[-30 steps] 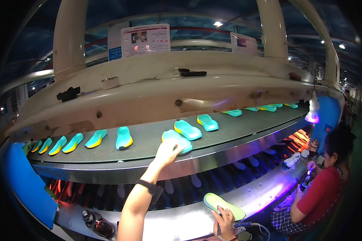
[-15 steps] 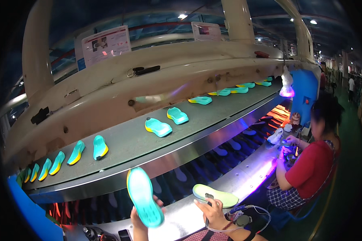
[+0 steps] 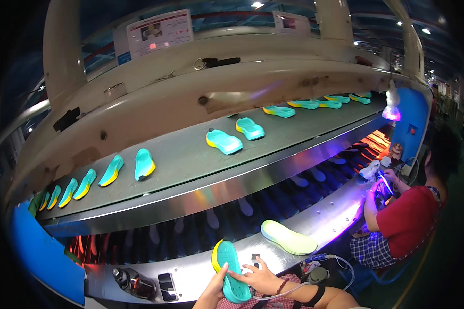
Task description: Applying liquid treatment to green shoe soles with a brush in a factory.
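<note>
A teal shoe sole with a yellow edge [image 3: 231,262] is held tilted above my lap. My left hand [image 3: 215,289] grips its left side, thumb over the rim. From the right, the fingers of my right hand [image 3: 264,280] reach to the sole's edge. A small dark tool [image 3: 255,258] shows behind those fingers; most of it is hidden, so its kind is unclear. Just beyond my right hand, a pale yellow-green sole [image 3: 290,238] lies on the metal ledge [image 3: 193,275].
Teal soles [image 3: 224,141] lie spaced along the dark upper belt [image 3: 180,164]. Under it, a lower opening holds several pale sole shapes [image 3: 246,207]. A dark bottle [image 3: 134,283] and a phone-like object [image 3: 167,287] sit at left. At right, a co-worker [image 3: 410,216] works under a purple lamp [image 3: 391,110].
The teal sole has come down and right toward my lap, turning in my left hand. My right hand has moved off the pale sole to meet it. The whole view has shifted.
</note>
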The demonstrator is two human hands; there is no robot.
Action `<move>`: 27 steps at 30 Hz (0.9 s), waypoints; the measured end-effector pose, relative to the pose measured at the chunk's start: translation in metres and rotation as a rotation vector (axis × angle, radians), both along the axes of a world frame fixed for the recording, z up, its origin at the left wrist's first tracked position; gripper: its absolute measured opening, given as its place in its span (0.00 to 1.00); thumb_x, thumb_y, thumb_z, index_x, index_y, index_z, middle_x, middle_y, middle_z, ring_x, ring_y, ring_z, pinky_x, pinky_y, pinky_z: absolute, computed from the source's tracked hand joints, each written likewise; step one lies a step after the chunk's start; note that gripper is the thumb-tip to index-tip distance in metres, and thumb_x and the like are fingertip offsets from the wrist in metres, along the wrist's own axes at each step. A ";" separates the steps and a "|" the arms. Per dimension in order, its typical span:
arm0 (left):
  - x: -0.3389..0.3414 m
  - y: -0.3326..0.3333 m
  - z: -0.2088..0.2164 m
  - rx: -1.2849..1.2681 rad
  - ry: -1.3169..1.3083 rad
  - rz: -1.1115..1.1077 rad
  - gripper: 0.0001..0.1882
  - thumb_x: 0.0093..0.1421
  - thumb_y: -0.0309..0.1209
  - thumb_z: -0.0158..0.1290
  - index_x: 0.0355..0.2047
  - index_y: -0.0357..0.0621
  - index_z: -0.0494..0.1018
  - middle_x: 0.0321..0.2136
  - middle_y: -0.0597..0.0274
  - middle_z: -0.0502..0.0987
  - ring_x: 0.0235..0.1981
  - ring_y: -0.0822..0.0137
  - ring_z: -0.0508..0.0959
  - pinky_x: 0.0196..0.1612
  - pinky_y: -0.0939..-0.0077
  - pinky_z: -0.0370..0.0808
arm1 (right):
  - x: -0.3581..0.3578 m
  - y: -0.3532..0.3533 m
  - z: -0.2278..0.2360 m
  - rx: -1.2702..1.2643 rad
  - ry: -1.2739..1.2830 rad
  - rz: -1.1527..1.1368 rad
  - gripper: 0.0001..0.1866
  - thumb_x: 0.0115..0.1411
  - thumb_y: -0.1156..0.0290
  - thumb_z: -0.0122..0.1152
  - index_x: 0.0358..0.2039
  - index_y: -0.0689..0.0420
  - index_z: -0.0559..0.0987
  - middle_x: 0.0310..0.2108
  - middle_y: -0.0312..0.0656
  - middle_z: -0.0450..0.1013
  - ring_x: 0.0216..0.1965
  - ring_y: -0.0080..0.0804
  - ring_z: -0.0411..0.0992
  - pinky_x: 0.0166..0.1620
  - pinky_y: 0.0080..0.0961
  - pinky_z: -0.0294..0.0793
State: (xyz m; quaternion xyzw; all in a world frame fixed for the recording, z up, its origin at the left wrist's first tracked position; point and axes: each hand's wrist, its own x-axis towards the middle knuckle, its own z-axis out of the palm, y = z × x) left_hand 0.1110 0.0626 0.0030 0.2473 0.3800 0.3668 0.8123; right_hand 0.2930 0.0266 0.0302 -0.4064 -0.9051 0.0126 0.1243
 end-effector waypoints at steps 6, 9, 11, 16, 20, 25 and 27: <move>-0.011 -0.004 0.021 0.176 -0.001 0.183 0.33 0.58 0.53 0.42 0.52 0.37 0.57 0.43 0.50 0.70 0.44 0.56 0.72 0.46 0.59 0.72 | 0.021 -0.006 0.036 0.156 0.012 0.034 0.24 0.52 0.67 0.54 0.52 0.44 0.66 0.46 0.43 0.69 0.47 0.37 0.67 0.50 0.47 0.61; -0.017 -0.010 0.022 0.196 -0.228 0.189 0.41 0.54 0.62 0.39 0.56 0.40 0.55 0.49 0.47 0.65 0.50 0.51 0.67 0.52 0.52 0.65 | 0.039 0.004 0.045 0.098 0.505 -0.047 0.18 0.48 0.72 0.61 0.41 0.59 0.74 0.39 0.47 0.72 0.38 0.39 0.72 0.42 0.27 0.71; -0.015 -0.012 0.021 0.152 -0.341 0.180 0.42 0.54 0.64 0.34 0.56 0.41 0.54 0.50 0.47 0.64 0.51 0.50 0.66 0.53 0.51 0.63 | 0.044 0.007 0.051 -0.178 0.900 -0.110 0.16 0.49 0.78 0.60 0.40 0.62 0.75 0.38 0.47 0.73 0.39 0.32 0.73 0.43 0.23 0.72; 0.002 -0.014 0.024 0.090 -0.563 0.090 0.46 0.52 0.69 0.19 0.58 0.46 0.52 0.53 0.50 0.63 0.52 0.48 0.64 0.55 0.49 0.59 | 0.038 0.011 0.050 -0.925 1.557 -0.172 0.12 0.49 0.85 0.56 0.36 0.66 0.75 0.38 0.50 0.73 0.39 0.32 0.73 0.45 0.24 0.71; 0.014 -0.018 0.028 0.130 -0.794 0.013 0.45 0.54 0.65 0.14 0.58 0.44 0.53 0.51 0.47 0.64 0.51 0.50 0.66 0.53 0.55 0.63 | 0.027 0.023 0.030 -1.035 1.687 -0.155 0.11 0.50 0.82 0.56 0.36 0.65 0.74 0.34 0.46 0.74 0.32 0.26 0.71 0.40 0.20 0.70; 0.016 -0.027 0.036 0.015 -0.684 0.043 0.46 0.53 0.67 0.16 0.59 0.47 0.52 0.54 0.46 0.60 0.53 0.46 0.63 0.56 0.49 0.57 | 0.020 0.030 0.031 -1.102 1.721 -0.165 0.11 0.49 0.80 0.59 0.36 0.67 0.75 0.29 0.39 0.73 0.29 0.20 0.68 0.35 0.16 0.68; 0.016 -0.029 0.028 0.041 -0.765 0.034 0.46 0.52 0.67 0.16 0.59 0.46 0.53 0.53 0.44 0.61 0.52 0.46 0.64 0.55 0.48 0.58 | 0.017 0.033 0.033 -1.080 1.700 -0.162 0.11 0.49 0.79 0.59 0.36 0.67 0.75 0.29 0.39 0.73 0.29 0.20 0.68 0.35 0.15 0.68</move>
